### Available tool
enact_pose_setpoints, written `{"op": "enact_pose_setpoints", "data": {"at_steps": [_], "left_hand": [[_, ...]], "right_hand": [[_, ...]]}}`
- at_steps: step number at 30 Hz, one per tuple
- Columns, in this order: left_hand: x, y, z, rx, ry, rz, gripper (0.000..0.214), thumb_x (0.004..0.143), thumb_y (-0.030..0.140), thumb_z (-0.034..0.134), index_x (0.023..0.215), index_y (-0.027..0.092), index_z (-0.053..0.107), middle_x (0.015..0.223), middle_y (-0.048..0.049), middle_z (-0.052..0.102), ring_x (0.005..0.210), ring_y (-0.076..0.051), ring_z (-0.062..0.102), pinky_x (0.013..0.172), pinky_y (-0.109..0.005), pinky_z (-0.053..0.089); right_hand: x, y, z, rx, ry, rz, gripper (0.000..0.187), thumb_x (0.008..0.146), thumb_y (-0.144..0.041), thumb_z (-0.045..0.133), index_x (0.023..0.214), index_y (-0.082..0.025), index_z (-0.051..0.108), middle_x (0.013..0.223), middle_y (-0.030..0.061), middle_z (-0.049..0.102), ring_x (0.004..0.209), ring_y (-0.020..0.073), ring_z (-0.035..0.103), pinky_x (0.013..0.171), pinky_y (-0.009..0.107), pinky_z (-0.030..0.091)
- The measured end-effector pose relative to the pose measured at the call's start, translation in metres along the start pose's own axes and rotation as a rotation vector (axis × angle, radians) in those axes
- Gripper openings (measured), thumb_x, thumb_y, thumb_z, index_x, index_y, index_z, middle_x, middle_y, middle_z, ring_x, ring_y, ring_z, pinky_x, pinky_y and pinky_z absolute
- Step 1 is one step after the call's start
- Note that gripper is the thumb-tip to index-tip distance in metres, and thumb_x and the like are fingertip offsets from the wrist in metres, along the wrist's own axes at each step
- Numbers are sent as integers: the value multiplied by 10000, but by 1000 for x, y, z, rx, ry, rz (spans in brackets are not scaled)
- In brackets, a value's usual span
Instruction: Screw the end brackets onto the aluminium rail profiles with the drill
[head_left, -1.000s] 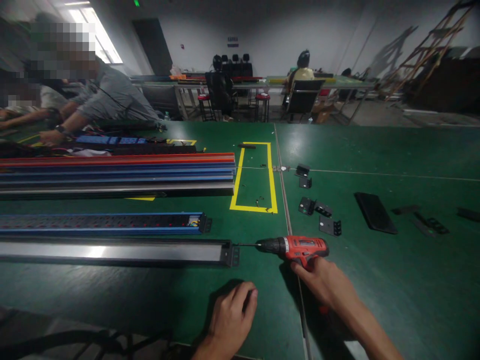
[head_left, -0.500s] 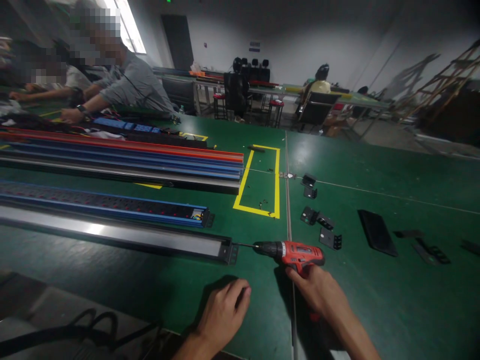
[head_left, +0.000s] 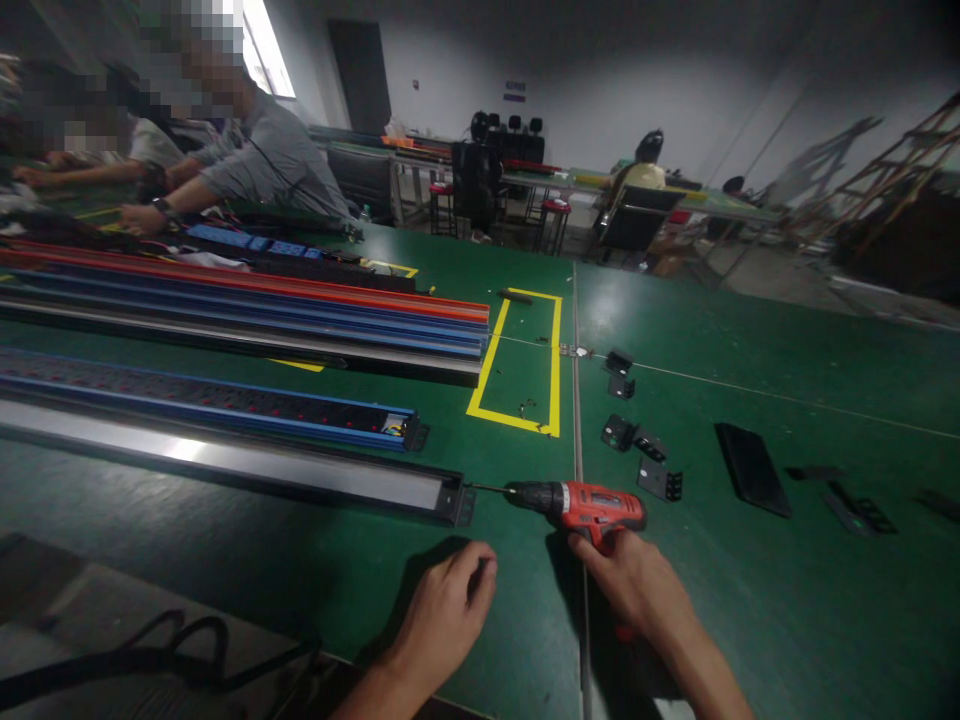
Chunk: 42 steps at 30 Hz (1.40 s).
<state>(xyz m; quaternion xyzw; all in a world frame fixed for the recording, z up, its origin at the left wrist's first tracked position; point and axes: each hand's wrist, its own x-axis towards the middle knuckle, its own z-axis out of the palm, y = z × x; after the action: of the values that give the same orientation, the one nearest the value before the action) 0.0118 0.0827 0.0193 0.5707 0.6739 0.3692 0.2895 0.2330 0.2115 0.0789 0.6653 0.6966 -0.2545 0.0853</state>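
My right hand [head_left: 634,580] is wrapped round the grip of a red and black cordless drill [head_left: 600,507]. The drill lies level and points left, its long thin bit reaching the black end cap [head_left: 452,500] of a long silver-and-black metal channel [head_left: 300,474]. Below that end, my left hand [head_left: 459,597] rests by the green table with its fingers curled in; whatever may be inside them is hidden. Just behind the channel lies a blue-edged strip [head_left: 247,407] with a black top, coloured wires showing at its right end.
Several coloured rails [head_left: 375,315] lie stacked farther back. Small black brackets [head_left: 619,432] and a flat black piece [head_left: 752,468] are scattered at right. Yellow tape [head_left: 555,370] marks a rectangle on the table. A co-worker in a grey shirt [head_left: 281,150] works at far left.
The view has shifted very slightly. The drill and both hands sit almost where they were, with the bit still at the end cap.
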Motion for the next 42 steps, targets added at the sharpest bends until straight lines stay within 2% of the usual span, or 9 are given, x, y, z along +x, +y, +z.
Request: {"op": "enact_pose_setpoints", "data": {"at_steps": [3,6,8,12,19,27,37,42], "left_hand": [[12,3,6,-248,-17,-260,438,1017,445,465,1327,173,610,743,-10,678,533,-142,607,513,-252,461],[22,6,16,-552,-29,-473,680,1007,507,460,1578,154,352,754,26,644,339,-77,416,346,-221,296],[26,8,22,-666,12,-523,769,1002,497,487,1642,173,209,770,41,623,321,-56,379,323,-203,253],[30,9,27,-751,93,-503,828,997,482,529,1668,210,126,786,51,594,354,-48,393,327,-180,270],[29,6,32,-770,128,-422,832,972,517,574,1653,246,178,846,32,605,376,-41,401,336,-176,280],[31,5,37,-780,164,-422,819,959,512,590,1636,238,220,833,37,594,374,-41,381,331,-173,255],[32,13,32,-762,147,-441,835,947,529,585,1624,213,213,828,39,593,380,-48,375,348,-189,274],[30,18,30,-734,98,-442,724,951,551,559,1551,207,342,829,27,596,393,-54,372,367,-201,275]], "right_hand": [[1,2,2,13,6,-2,498,951,-634,456,855,-204,687,872,169,785,847,333,758,705,379,477],[2,2,3,28,8,-16,489,952,-623,459,863,-208,702,873,163,788,832,322,760,697,372,480],[3,3,3,33,9,-22,490,948,-627,460,863,-212,706,865,157,787,821,320,760,689,371,478],[4,5,6,22,20,-16,521,938,-653,447,851,-208,703,864,166,785,837,335,763,706,382,483],[3,2,3,9,-10,-1,508,935,-659,450,850,-218,688,880,168,784,863,337,759,715,375,477],[3,2,4,12,-2,1,507,944,-655,441,867,-219,687,912,175,788,884,342,759,722,378,477],[0,-6,-1,12,-7,-1,499,949,-633,446,895,-210,706,888,162,787,874,343,758,721,382,469],[1,-4,0,11,-3,-4,517,953,-637,467,921,-191,727,908,180,789,878,342,764,735,389,494]]}}
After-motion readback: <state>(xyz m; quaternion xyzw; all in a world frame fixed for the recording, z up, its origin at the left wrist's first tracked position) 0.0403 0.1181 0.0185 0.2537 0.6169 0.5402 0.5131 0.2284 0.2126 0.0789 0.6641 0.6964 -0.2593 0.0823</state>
